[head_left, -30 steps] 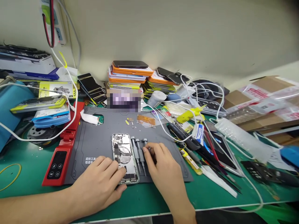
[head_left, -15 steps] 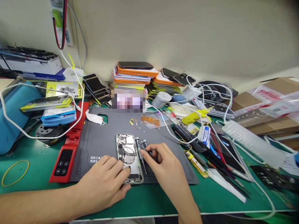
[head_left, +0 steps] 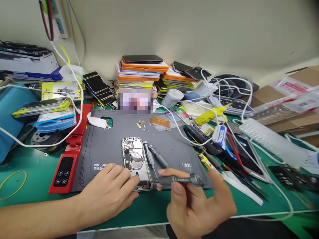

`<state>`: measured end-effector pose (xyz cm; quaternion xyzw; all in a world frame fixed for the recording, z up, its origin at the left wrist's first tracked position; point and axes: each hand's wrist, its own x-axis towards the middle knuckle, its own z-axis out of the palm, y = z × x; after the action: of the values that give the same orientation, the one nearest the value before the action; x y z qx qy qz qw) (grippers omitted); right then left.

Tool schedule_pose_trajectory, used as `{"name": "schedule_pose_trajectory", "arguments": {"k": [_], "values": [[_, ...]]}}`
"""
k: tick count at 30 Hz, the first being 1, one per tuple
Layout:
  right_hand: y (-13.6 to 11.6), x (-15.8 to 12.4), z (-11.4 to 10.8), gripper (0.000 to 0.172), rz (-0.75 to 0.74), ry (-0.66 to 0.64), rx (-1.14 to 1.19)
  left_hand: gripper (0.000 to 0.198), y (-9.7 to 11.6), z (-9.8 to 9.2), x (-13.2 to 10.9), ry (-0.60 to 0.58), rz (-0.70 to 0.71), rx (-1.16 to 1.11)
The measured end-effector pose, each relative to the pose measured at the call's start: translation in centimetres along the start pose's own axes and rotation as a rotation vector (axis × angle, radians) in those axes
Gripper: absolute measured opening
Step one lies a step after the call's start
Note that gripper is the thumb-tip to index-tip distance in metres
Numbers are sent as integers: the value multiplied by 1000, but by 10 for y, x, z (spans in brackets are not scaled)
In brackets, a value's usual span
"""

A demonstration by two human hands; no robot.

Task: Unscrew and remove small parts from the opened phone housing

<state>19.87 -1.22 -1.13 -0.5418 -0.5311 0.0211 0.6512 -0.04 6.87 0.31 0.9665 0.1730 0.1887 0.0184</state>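
Note:
An opened phone [head_left: 136, 159] with its insides showing lies on a grey work mat [head_left: 104, 149]. My left hand [head_left: 109, 194] rests on the phone's near end, fingers curled over its lower left edge. My right hand [head_left: 199, 207] is raised near the table's front edge and grips a grey screwdriver [head_left: 178, 180] sideways, its tip pointing left toward the phone's lower right corner. Two more grey screwdrivers [head_left: 154, 157] lie on the mat just right of the phone.
A red device [head_left: 67, 159] borders the mat's left side. Stacked phones and orange cases [head_left: 141, 71] stand at the back. Tools, tweezers and white cables [head_left: 224, 146] crowd the right. Small screws and an orange strip [head_left: 159, 122] lie on the mat's far part.
My right hand picked one screwdriver from the group beside the phone, drew it back toward me and turned it sideways. My left hand stayed on the phone.

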Motion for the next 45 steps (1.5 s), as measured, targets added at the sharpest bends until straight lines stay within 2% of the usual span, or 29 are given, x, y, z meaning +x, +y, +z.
{"name": "schedule_pose_trajectory", "arguments": {"k": [2, 5, 13, 21, 26, 30, 32, 37, 41, 45], "values": [[3, -6, -1, 46, -72, -78, -38, 12, -1, -1, 1, 19, 28, -15], [7, -8, -3, 47, -107, -188, -27, 16, -2, -2, 2, 50, 53, -43], [7, -2, 1, 42, -170, -304, 0, 23, -1, 0, 2, 105, 63, -63], [8, -1, 4, 48, -244, -306, -13, 23, -1, -1, 3, 134, 65, -59], [5, 7, 5, 45, -331, -346, -48, 21, -2, 0, 3, 124, 68, -64], [3, 11, 4, 58, -377, -373, -53, 19, -1, 1, 3, 123, 67, -64], [4, 9, 2, 62, -369, -393, -9, 18, -1, 0, 3, 114, 59, -74], [9, -2, -1, 66, -332, -344, -33, 18, -2, -2, 3, 104, 56, -80], [10, -5, 0, 59, -312, -330, -7, 17, -1, -2, 3, 97, 49, -87], [8, -3, 1, 69, -257, -298, -31, 15, -1, -1, 3, 82, 14, -137]]}}
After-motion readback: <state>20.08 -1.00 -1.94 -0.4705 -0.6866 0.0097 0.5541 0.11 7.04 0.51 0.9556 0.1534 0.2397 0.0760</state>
